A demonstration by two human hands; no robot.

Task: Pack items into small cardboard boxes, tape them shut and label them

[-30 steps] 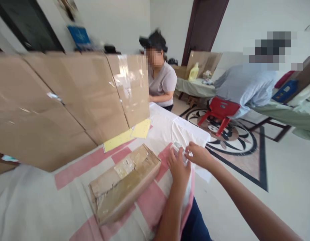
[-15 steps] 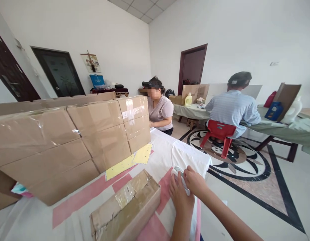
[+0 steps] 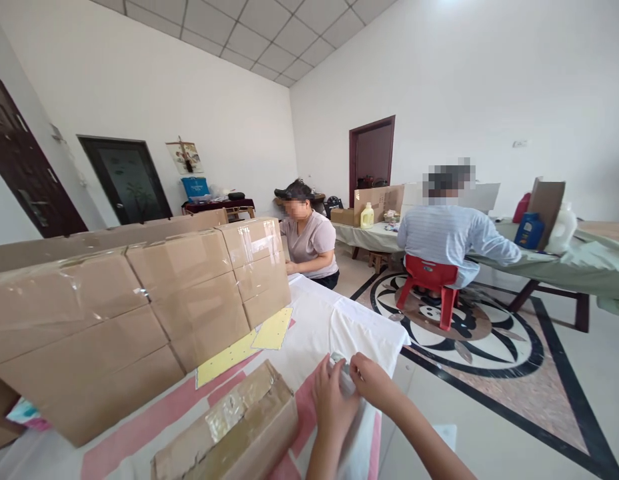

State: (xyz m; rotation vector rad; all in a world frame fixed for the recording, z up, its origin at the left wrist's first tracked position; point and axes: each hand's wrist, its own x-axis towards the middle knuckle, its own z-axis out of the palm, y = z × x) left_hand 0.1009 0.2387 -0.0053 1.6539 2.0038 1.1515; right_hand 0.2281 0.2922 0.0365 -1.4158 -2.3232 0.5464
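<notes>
At the near right part of the table, a small white, rounded object with a grey-green part (image 3: 338, 361) sits between my two hands. Its exact kind cannot be made out, as fingers cover much of it. My left hand (image 3: 333, 398) is wrapped round it from the near left. The bent fingers of my right hand (image 3: 372, 381) close on its right side. Left of my hands lies a long taped cardboard box (image 3: 259, 430). Two yellow sheets with dark dots (image 3: 272, 330) lie beyond it on the pink and white tablecloth (image 3: 317, 313).
Stacked taped cardboard cartons (image 3: 189, 280) form a wall along the left. Behind them sits a co-worker in a light top (image 3: 314, 243). Another person (image 3: 437, 230), on a red plastic chair (image 3: 429, 272), works at a green-covered table (image 3: 554, 273) holding bottles. The table edge drops off just right of my hands.
The view has tipped upward, showing more ceiling. My hands and the white object sit a little lower and further left in the picture, with the grip much the same.
</notes>
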